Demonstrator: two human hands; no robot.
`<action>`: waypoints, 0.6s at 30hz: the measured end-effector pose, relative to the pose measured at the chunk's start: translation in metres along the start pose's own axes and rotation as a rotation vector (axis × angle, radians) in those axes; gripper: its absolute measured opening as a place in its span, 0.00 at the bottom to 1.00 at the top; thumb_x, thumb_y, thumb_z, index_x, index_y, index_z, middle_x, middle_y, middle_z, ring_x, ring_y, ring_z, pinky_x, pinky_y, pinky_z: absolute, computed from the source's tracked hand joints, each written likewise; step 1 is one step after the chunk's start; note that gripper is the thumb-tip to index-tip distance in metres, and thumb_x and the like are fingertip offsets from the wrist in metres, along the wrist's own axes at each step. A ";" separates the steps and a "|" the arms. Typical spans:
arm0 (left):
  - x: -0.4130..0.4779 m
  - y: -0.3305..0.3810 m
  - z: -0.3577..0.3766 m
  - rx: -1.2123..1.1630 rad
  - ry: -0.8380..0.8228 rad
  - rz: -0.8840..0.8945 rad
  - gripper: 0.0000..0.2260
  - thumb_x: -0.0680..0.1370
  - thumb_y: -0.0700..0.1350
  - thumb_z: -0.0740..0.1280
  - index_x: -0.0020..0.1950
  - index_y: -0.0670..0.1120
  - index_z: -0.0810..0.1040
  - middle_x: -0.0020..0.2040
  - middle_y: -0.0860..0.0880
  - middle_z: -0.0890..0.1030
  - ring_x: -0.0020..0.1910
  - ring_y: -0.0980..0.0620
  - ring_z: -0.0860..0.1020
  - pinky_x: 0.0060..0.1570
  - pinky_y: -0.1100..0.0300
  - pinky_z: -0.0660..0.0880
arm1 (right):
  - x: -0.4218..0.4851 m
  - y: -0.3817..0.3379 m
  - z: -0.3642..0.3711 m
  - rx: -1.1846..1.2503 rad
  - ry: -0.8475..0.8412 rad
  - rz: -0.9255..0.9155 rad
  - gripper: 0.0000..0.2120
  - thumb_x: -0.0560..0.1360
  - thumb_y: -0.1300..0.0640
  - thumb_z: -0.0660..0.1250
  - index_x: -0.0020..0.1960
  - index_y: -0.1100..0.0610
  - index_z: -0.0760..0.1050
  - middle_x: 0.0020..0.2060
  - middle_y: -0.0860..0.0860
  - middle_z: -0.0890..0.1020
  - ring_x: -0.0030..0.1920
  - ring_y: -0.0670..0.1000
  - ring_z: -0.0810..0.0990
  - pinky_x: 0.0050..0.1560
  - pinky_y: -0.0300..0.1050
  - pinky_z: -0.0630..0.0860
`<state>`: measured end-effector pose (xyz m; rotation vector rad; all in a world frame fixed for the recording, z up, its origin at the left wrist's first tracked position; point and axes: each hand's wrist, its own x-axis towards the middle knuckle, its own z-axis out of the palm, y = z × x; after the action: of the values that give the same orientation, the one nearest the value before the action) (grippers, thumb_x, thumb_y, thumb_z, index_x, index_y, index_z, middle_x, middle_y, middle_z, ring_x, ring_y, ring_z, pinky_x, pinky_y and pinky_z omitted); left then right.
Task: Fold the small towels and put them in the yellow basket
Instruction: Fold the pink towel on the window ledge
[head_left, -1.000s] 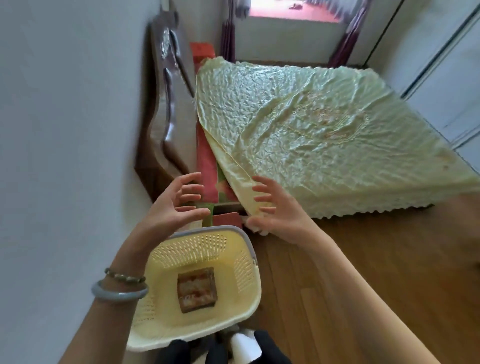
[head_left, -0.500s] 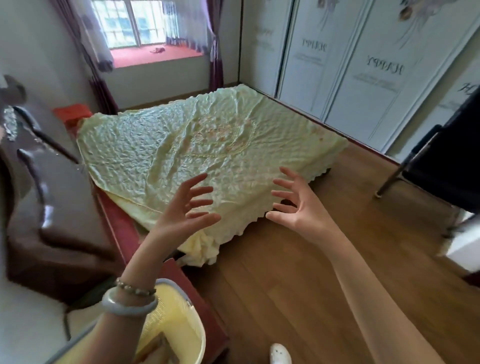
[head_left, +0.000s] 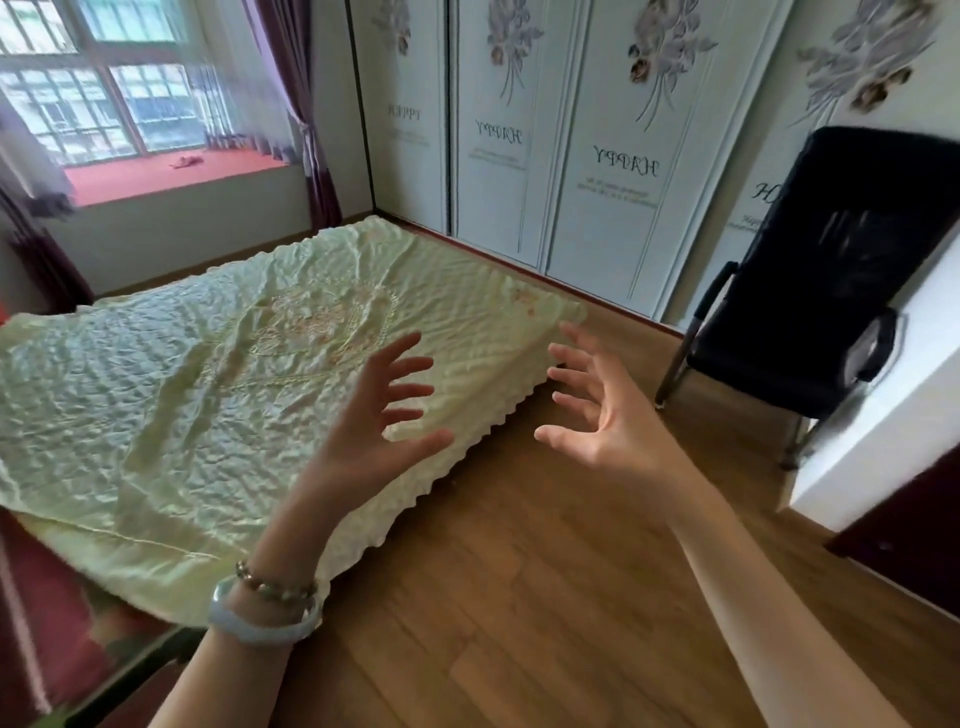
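Both hands are raised in the air with palms turned toward each other, fingers spread and slightly bent, and neither holds or touches anything. The left hand (head_left: 374, 426) hovers over the near edge of a bed, whose crinkled pale green bedspread (head_left: 182, 389) stretches away to the left of and beyond it. The right hand (head_left: 602, 410), well apart from the left, hangs above the wooden floor (head_left: 519, 597) just off the bed's scalloped corner. On the left wrist sit a pale bangle (head_left: 260, 626) and a beaded bracelet (head_left: 275, 584). Beyond the right hand and to its right stands a black chair (head_left: 810, 291), with a white cabinet (head_left: 883, 415) nearer on that side. White wardrobe doors (head_left: 597, 156) with flower prints rise beyond both hands, and a window (head_left: 104, 104) lies far beyond the left hand. The yellow basket and the small towels lie outside this view, so I cannot tell where they are.
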<state>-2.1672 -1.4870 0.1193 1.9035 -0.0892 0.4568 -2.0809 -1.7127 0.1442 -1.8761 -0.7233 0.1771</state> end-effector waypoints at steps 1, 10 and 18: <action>0.012 0.003 0.014 -0.002 -0.007 0.023 0.38 0.65 0.52 0.76 0.69 0.63 0.60 0.64 0.54 0.73 0.59 0.56 0.76 0.54 0.62 0.75 | 0.004 0.005 -0.016 -0.011 0.008 -0.006 0.45 0.67 0.62 0.76 0.74 0.44 0.54 0.67 0.44 0.69 0.64 0.39 0.70 0.63 0.34 0.70; 0.119 -0.001 0.107 -0.025 -0.130 0.105 0.38 0.65 0.53 0.73 0.71 0.60 0.59 0.65 0.54 0.72 0.59 0.56 0.76 0.56 0.60 0.75 | 0.036 0.063 -0.114 -0.015 0.149 0.039 0.44 0.68 0.62 0.75 0.74 0.43 0.54 0.67 0.42 0.69 0.65 0.41 0.70 0.66 0.44 0.71; 0.245 -0.047 0.164 -0.088 -0.222 0.136 0.40 0.64 0.54 0.73 0.71 0.58 0.58 0.65 0.52 0.71 0.58 0.54 0.77 0.56 0.58 0.76 | 0.113 0.124 -0.174 -0.037 0.261 0.112 0.44 0.68 0.61 0.75 0.73 0.38 0.53 0.67 0.41 0.68 0.65 0.40 0.70 0.64 0.41 0.72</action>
<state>-1.8837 -1.5808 0.1149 1.8624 -0.3807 0.3254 -1.8640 -1.8189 0.1319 -1.9311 -0.4466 -0.0111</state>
